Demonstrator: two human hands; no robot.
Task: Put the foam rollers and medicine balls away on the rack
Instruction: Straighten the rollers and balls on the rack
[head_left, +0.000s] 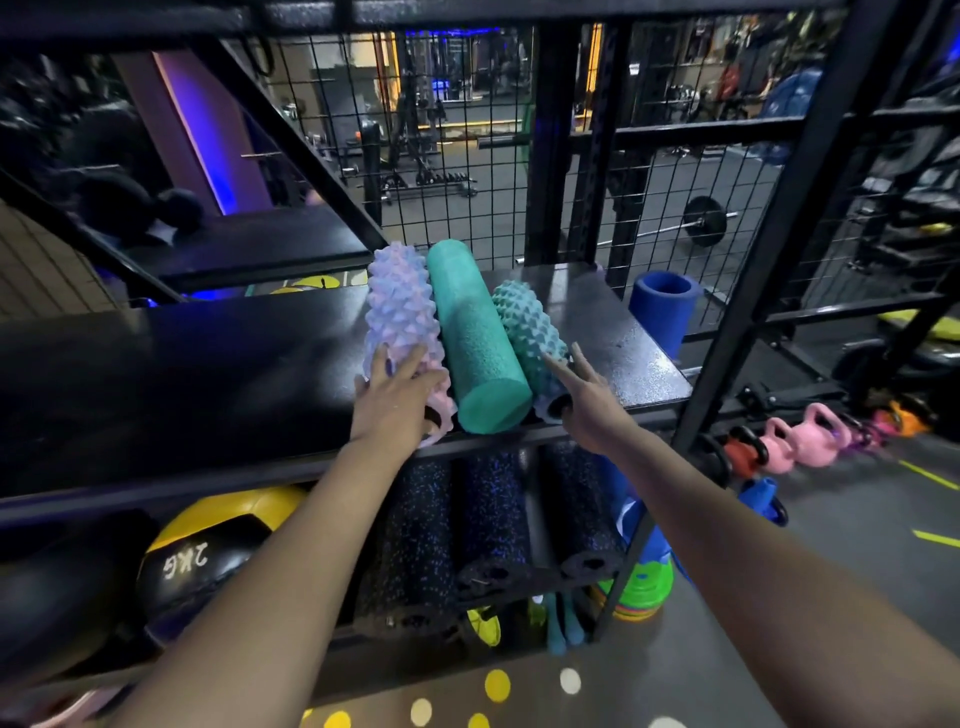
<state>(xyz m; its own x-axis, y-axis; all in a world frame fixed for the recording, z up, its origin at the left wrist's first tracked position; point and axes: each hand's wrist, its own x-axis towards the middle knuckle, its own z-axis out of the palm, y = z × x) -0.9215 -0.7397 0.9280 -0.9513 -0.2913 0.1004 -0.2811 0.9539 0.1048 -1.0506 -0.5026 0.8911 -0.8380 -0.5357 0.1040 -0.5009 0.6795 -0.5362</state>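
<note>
We see the black rack (218, 374) as the largest item; its middle shelf carries three foam rollers lying side by side, ends toward us. Under our left forearm, on the lower shelf, sits a yellow-and-black medicine ball (208, 545) marked 2KG, and between our two forearms lie three dark speckled rollers (488, 519). Between our hands lies the smooth teal roller (475, 343), untouched by either hand. Our left hand (397, 402) rests flat on the near end of the pink-lilac spiked roller (400, 322) — fingers spread, palm down, no grip closed around it. Our right hand (584, 397) is open, fingers extended, its fingertips (550, 364) touching the near end of the teal spiked roller (527, 327) — nothing pinched.
</note>
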